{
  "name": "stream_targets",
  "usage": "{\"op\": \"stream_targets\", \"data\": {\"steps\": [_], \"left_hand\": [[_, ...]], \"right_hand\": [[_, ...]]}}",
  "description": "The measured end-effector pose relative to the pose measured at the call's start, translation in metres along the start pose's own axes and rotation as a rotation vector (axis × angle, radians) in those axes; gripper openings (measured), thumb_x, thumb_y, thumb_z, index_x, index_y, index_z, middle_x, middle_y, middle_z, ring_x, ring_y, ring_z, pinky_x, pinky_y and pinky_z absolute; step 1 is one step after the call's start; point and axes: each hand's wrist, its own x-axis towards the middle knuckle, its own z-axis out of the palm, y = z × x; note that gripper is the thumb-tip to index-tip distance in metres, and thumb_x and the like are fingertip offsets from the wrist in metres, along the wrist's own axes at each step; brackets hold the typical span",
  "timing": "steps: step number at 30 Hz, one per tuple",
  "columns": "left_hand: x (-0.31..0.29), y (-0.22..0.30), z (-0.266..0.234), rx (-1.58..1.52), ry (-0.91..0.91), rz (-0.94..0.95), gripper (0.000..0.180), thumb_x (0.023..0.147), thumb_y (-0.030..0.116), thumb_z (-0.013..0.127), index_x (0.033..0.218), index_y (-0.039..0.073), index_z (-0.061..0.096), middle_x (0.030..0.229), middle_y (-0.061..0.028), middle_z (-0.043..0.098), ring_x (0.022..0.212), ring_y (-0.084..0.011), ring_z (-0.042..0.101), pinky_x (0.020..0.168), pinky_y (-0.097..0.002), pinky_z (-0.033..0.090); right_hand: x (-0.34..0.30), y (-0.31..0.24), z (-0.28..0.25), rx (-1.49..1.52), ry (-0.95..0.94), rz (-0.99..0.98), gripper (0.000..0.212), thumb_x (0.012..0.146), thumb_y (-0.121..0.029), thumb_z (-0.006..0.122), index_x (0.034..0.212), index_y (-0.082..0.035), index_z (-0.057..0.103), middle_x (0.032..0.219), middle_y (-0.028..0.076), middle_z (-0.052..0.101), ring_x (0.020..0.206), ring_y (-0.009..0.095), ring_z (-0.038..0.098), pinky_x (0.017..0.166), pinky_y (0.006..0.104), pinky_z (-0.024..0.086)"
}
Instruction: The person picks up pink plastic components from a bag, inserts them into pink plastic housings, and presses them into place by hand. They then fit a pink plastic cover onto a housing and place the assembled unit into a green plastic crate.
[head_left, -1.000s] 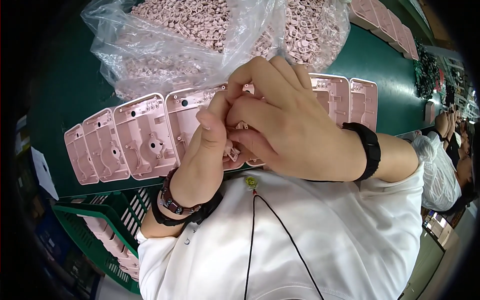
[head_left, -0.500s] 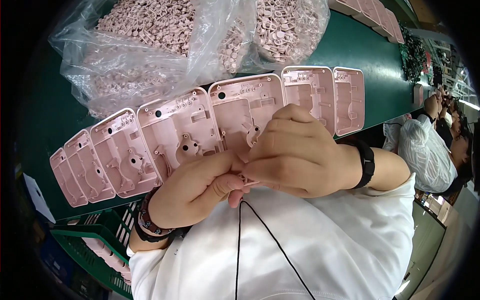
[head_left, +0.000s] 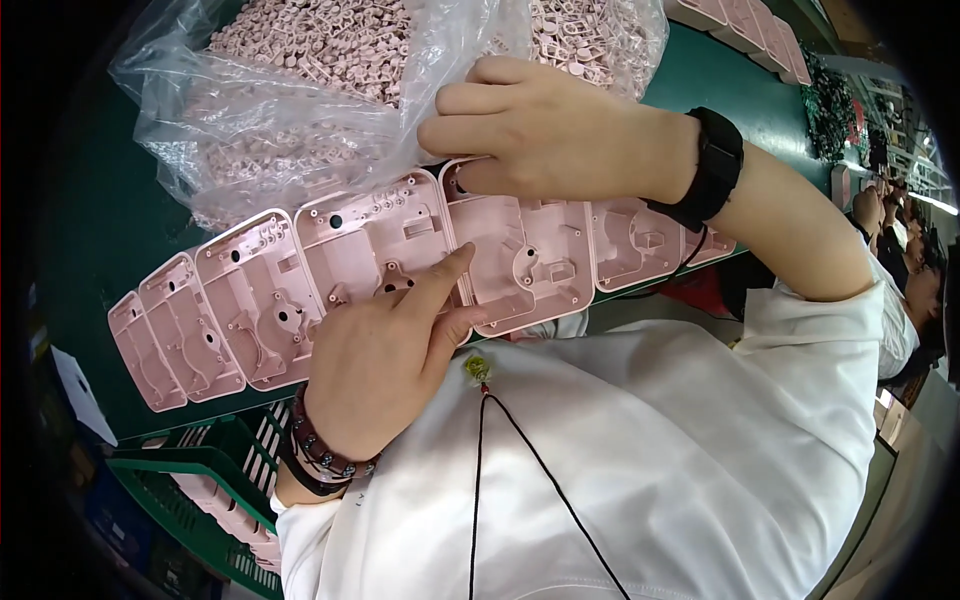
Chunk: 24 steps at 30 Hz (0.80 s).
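Note:
A row of pink plastic housings, open side up with posts and round holes inside, runs across the green table. My left hand lies over the near part of the middle ones. Its index finger and thumb are stretched apart at the wall between two housings; the other fingers are partly hidden. My right hand is above the far end of a housing right of the middle, beside a clear plastic bag. Its fingers are curled in, and anything between them is hidden. Small pink plastic parts fill the bag.
More pink housings stand at the far right of the table, near a dark green pile. At the lower left is a green crate holding pink pieces. Other people sit along the right side.
My hands were together at my chest, fingering a small pink part; now they are apart. The right went up and away toward the bag, the left onto the housings. The row shifted slightly.

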Motion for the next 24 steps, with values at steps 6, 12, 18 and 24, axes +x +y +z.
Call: {"op": "stream_targets", "data": {"steps": [6,12,18,24], "left_hand": [[-0.002,-0.001,0.002,-0.015,0.003,-0.012,0.037,0.082,0.022,0.059,0.116,0.009,0.054,0.07,-0.0137,0.06,0.057,-0.0312,0.058,0.052,-0.0385,0.044],[-0.006,-0.011,-0.001,-0.073,0.084,0.142,0.036,0.084,0.028,0.056,0.111,0.004,0.054,0.056,-0.0085,0.054,0.047,-0.0211,0.055,0.044,-0.0315,0.042],[-0.016,-0.02,-0.016,-1.042,0.04,-0.036,0.07,0.086,0.06,0.031,0.124,0.002,0.042,0.087,-0.0076,0.054,0.057,-0.0116,0.049,0.05,-0.0219,0.037],[-0.012,-0.009,-0.017,-1.1,0.236,-0.169,0.092,0.079,0.075,0.01,0.132,0.002,0.029,0.108,-0.0098,0.049,0.08,-0.0116,0.049,0.062,-0.0187,0.036]], "right_hand": [[0.01,0.002,-0.001,-0.015,-0.084,-0.014,0.007,0.061,-0.018,0.059,0.063,-0.013,0.063,0.094,-0.002,0.05,0.093,0.014,0.046,0.081,0.0277,0.036],[-0.003,-0.007,-0.01,0.006,-0.122,0.082,0.006,0.065,-0.017,0.061,0.066,-0.012,0.065,0.097,0.002,0.051,0.098,0.018,0.046,0.083,0.0307,0.037],[0.011,-0.026,-0.039,0.374,0.074,0.323,0.012,0.066,-0.016,0.065,0.076,-0.01,0.061,0.096,0.004,0.05,0.093,0.022,0.048,0.079,0.0332,0.036],[0.053,-0.078,-0.036,0.594,0.159,0.426,0.024,0.066,-0.015,0.067,0.087,-0.01,0.056,0.089,0.003,0.048,0.085,0.021,0.049,0.071,0.0319,0.034]]}}
